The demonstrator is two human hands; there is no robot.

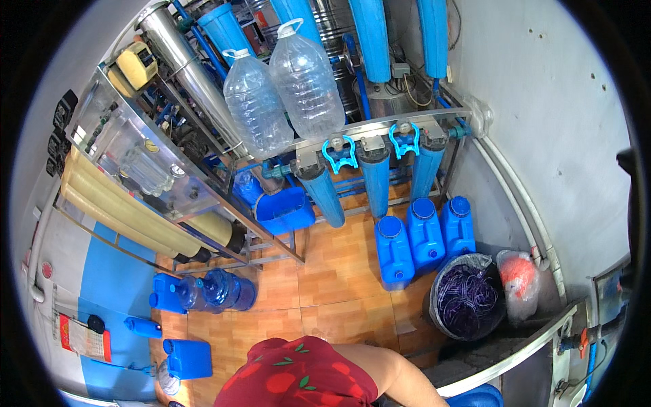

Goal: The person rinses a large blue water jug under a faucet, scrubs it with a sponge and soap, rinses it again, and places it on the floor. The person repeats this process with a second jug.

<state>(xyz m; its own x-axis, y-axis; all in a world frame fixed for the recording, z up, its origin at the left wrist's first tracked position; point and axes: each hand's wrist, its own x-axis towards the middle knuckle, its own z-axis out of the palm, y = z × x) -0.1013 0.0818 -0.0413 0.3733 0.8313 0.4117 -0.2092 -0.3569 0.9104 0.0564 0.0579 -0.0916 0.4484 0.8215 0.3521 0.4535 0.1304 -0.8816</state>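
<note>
Both my hands are out of view. At the bottom edge, a red patterned top (300, 376) shows, and a bare arm (407, 374) reaches from it toward the lower right, past the rim of a blue container (478, 398). Before me, three blue plastic jerrycans (394, 254) stand upright on the wood-look floor (335, 274). Beside them is a round bin (432, 310) lined with clear plastic, holding dark purple strands. Two large clear plastic bottles (307, 89) with white handles stand farther off on the metal frame (376, 122) of the filter equipment.
Blue filter housings (321, 196) hang from the frame, above a blue bucket (285, 213). At left are a panel with gauges (152, 157), yellowish tubes (127, 203), blue-tinted water jugs (218, 287) and a blue jerrycan (189, 359). White pipes (524, 198) run along the right wall.
</note>
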